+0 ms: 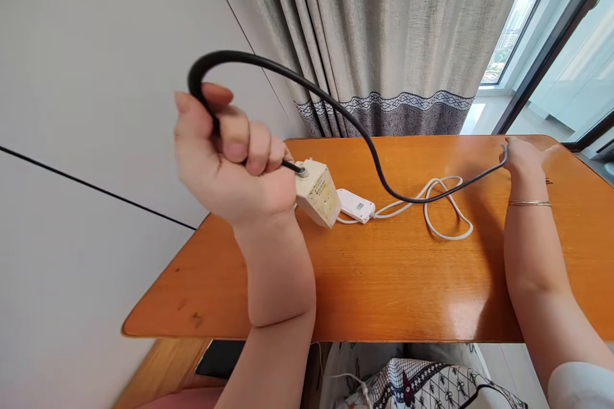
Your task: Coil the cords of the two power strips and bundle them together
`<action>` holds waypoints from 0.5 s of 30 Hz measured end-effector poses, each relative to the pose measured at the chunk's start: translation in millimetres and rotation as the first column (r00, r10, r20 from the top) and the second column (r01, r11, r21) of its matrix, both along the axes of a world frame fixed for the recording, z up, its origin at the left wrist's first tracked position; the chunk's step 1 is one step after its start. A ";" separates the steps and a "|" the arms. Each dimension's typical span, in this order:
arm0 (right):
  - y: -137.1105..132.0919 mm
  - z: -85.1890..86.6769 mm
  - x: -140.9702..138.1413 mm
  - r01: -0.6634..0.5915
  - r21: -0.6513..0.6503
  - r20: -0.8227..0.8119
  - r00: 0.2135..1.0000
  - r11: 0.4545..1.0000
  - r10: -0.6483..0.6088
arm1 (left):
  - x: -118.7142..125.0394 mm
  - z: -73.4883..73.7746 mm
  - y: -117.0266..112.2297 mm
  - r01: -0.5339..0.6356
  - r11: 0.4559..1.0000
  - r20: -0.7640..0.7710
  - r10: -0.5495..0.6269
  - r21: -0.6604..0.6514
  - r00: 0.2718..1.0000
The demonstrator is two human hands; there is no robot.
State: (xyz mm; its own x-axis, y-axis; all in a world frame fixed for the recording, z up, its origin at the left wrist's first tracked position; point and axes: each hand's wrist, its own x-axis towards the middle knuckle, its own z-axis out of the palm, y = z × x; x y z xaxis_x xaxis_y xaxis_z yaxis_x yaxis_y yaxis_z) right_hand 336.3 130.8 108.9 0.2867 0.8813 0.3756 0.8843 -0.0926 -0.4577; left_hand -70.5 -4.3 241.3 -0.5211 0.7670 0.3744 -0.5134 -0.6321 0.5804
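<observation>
My left hand (230, 160) is raised above the left part of the orange wooden table (384, 281), fingers closed round a looped black cable (307, 86) and a cream-coloured adapter block (316, 192) that the cable enters. The black cable arcs up, then drops across the table to my right hand (522, 156), which grips its far end near the table's back right edge. A bracelet sits on my right wrist. A small white box (355, 204) with a white cord (446, 214) lies on the table between my hands.
A white wall (96, 108) runs along the table's left side. A grey curtain (384, 45) hangs behind the table, with a window (551, 32) at the right. Patterned fabric (432, 383) shows below the front edge.
</observation>
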 end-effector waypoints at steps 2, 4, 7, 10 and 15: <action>-10.5 20.4 -21.0 0.164 -0.175 0.164 0.977 0.971 -0.135 | 1.7 -1.5 0.5 0.020 0.999 -0.060 -0.023 -0.048 0.998; -25.9 42.6 -50.4 0.050 -0.096 0.141 0.989 0.994 -0.036 | 4.1 -3.5 1.2 0.065 0.994 -0.103 -0.074 -0.089 0.992; -62.1 68.6 -104.8 -0.408 0.152 -0.183 0.883 0.900 0.431 | 12.9 -9.4 3.2 0.166 0.980 -0.132 -0.180 -0.108 0.975; -101.9 77.6 -154.3 -0.733 0.272 -0.315 0.545 0.624 0.777 | 24.6 -17.4 5.5 0.270 0.956 -0.162 -0.286 -0.118 0.944; -118.9 65.0 -188.6 -0.903 0.143 -0.323 0.344 0.405 0.881 | 28.7 -24.6 14.8 0.320 0.933 -0.198 -0.349 -0.161 0.916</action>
State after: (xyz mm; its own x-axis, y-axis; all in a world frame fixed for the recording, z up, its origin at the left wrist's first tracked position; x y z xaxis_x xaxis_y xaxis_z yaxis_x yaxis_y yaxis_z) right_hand 147.7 11.9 174.0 -0.6006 0.7010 0.3846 0.2706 0.6308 -0.7272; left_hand -41.8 10.5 216.8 -0.1412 0.9292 0.3415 -0.5326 -0.3621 0.7650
